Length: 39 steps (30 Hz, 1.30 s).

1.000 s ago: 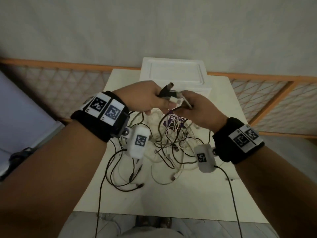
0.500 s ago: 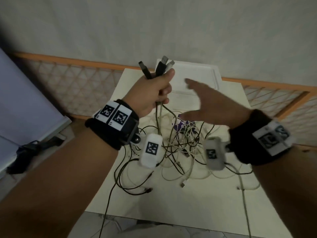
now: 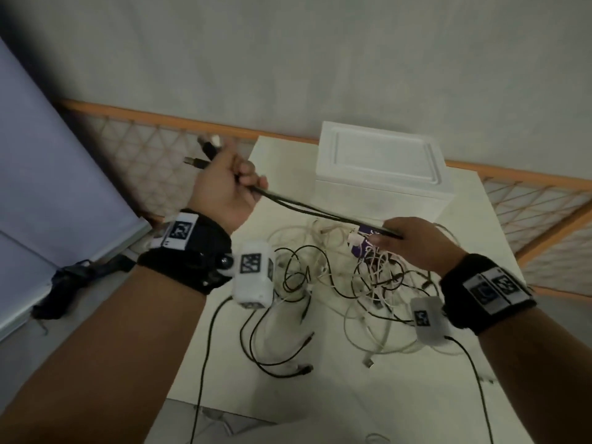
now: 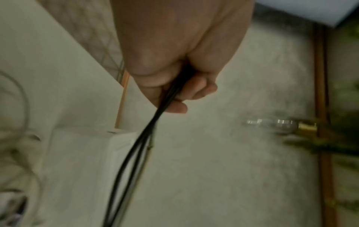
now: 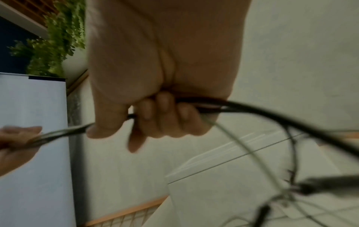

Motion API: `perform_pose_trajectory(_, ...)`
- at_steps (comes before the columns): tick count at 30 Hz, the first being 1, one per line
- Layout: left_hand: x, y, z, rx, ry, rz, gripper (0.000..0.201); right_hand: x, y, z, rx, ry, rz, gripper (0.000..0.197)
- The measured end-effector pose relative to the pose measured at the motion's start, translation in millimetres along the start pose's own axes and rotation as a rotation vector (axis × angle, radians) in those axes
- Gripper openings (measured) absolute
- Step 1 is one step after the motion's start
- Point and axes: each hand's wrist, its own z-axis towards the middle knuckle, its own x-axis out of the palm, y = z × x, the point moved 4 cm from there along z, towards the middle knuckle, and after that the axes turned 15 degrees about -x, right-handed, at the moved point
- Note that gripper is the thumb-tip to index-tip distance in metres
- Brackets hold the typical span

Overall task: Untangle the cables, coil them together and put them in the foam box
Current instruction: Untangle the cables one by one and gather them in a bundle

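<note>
A bundle of black and white cables [image 3: 315, 211] stretches taut between my two hands above the table. My left hand [image 3: 229, 184] grips the plug ends at the upper left, with USB plugs [image 3: 195, 162] sticking out past my fist. My right hand [image 3: 400, 237] is curled round the same bundle [image 5: 252, 109] farther along, over the tangle. The loose tangle of black and white cables [image 3: 339, 283] lies on the white table [image 3: 320, 389]. The white foam box [image 3: 382, 169], lid on, stands at the table's far edge. In the left wrist view the black cables [image 4: 136, 153] leave my left fist [image 4: 174, 86].
A purple tag or small packet [image 3: 363, 240] lies in the tangle under my right hand. An orange-framed mesh fence [image 3: 160, 139] runs behind the table. A grey-blue panel [image 3: 48, 187] stands on the left, with a dark strap [image 3: 80, 277] on the floor.
My left hand has swung left with the plug ends. My right hand, open half a second ago, has closed on the bundle, which is now pulled taut.
</note>
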Motion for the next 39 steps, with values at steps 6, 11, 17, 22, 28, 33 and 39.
perform_pose_trajectory(6,-3,63,9,-0.056,0.024,0.337,0.03,-3,33,28,-0.062,0.082,0.092,0.068)
perform_pose_trajectory(11,2,92,3,0.0,0.005,0.706,0.025,-7,126,55,-0.387,-0.095,0.447,0.065)
perform_pose_trajectory(17,0,87,-3,-0.021,0.038,0.774,0.032,3,143,63,-0.561,-0.15,0.108,0.03)
perform_pose_trajectory(22,4,89,-4,-0.08,0.161,0.808,0.028,1,136,60,-0.528,-0.192,0.4,0.027)
perform_pose_trajectory(28,11,88,-3,-0.001,0.221,0.414,0.013,2,130,55,-0.397,-0.329,0.572,0.059)
perform_pose_trajectory(33,11,95,2,0.092,0.129,0.453,0.034,23,120,43,-0.268,-0.215,0.752,0.061)
perform_pose_trajectory(39,-1,95,-4,0.264,-0.004,0.7,0.034,37,111,34,-0.242,0.027,0.839,0.026)
